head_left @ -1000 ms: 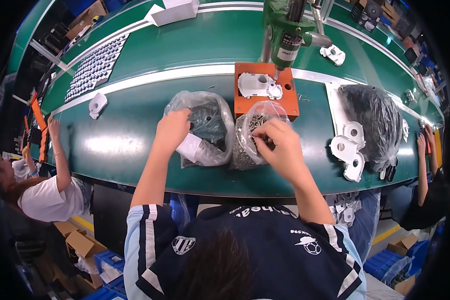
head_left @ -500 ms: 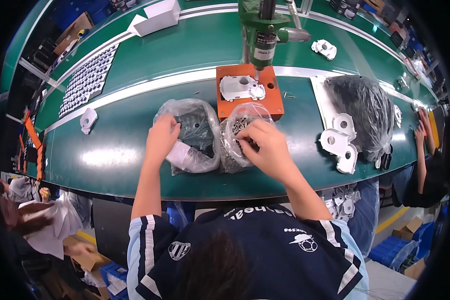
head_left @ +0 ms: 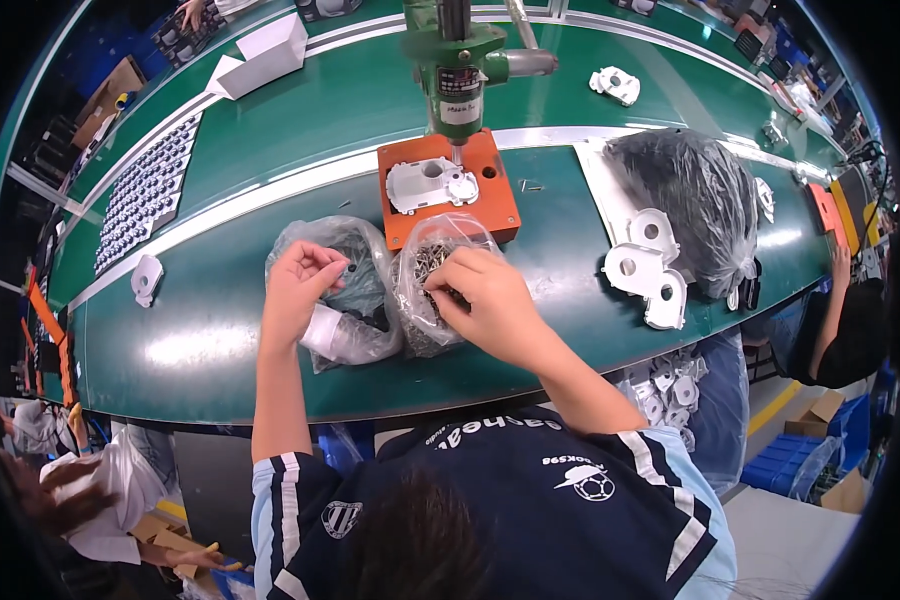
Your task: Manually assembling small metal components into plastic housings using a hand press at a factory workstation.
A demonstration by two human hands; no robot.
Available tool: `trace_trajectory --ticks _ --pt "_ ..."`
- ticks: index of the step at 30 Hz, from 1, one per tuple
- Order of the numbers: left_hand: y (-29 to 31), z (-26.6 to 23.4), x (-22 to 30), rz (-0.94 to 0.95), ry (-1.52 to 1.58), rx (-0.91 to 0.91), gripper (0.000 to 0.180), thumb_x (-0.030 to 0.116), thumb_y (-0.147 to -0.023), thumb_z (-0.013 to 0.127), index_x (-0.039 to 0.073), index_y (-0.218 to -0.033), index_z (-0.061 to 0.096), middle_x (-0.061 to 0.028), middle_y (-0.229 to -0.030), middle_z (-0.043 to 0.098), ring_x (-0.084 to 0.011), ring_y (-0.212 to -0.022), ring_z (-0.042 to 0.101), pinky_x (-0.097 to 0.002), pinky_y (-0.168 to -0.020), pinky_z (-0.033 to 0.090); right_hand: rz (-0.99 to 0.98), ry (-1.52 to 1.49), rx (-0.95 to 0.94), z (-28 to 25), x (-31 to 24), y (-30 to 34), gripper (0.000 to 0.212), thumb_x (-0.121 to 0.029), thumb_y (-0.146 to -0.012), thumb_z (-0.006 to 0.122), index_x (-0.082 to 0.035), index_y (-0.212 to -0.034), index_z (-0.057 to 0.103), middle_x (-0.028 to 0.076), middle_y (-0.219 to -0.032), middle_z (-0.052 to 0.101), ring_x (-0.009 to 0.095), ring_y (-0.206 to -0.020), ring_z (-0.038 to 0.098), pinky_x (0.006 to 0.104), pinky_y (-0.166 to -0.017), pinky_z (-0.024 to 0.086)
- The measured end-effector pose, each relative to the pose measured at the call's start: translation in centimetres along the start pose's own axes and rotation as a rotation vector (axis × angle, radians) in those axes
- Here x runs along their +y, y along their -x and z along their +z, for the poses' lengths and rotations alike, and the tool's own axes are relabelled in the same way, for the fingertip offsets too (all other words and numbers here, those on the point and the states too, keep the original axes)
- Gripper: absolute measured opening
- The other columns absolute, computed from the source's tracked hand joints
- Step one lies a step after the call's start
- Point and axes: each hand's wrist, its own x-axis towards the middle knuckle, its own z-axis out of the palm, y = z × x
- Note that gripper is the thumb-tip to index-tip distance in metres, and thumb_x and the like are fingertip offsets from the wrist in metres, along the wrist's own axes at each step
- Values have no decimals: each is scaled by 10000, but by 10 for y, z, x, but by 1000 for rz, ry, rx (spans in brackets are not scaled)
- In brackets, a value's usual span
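Note:
My left hand (head_left: 298, 287) is over a clear plastic bag (head_left: 378, 338) of small dark parts, thumb and fingertips pinched together; whatever they hold is too small to name. My right hand (head_left: 490, 303) reaches into a second clear bag (head_left: 420, 343), full of small metal pins or screws, its fingers bunched against them and hiding anything between them. Behind this bag, a white plastic housing (head_left: 410, 187) lies on an orange fixture block (head_left: 490, 222). The tip of a green press (head_left: 458, 112) stands right over the housing.
Several white housings (head_left: 632, 268) lie to the right beside a large dark plastic bag (head_left: 705, 215). A few loose pins (head_left: 532, 186) rest right of the block. At far left is a sheet of small round parts (head_left: 150, 190). Another person's hand (head_left: 841, 265) is at the far right.
The whole view has shifted, so the bench sits further left in the picture. My left fingers have come together into a pinch above the bag. My right hand stays in the pin bag.

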Motion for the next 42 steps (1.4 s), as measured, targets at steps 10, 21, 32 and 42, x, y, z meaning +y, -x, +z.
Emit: trace_trajectory --ticks 10,21,32,42 --pt "-7 7 -4 51 342 106 118 -27 -830 565 -46 -936 517 -181 -957 601 -221 -834 631 -282 -767 528 0 -15 13 -1 4 2 108 -27 -702 629 -40 -802 588 74 -758 557 256 -748 562 345 -678 444" --pt "-58 27 35 -34 58 35 172 39 -823 581 -82 -936 533 -122 -808 610 -182 -739 614 -250 -669 499 367 -866 -37 -33 18 -5 109 21 -796 563 23 -892 614 49 -818 574 97 -681 519 217 -590 401" --pt "-190 87 52 -117 -709 -428 144 150 -763 641 41 -855 660 -28 -806 633 -93 -668 514 -246 -603 412 667 -1177 414 -35 105 -6 147 -36 -818 566 37 -944 582 33 -748 547 90 -608 473 210 -551 372" --pt "-195 104 39 40 -624 -684 189 73 -609 720 58 -778 636 -28 -718 616 -116 -661 551 -251 -586 416 657 -1123 386 -35 114 -5 157 -54 -824 571 28 -956 593 21 -742 555 75 -604 482 205 -556 379"
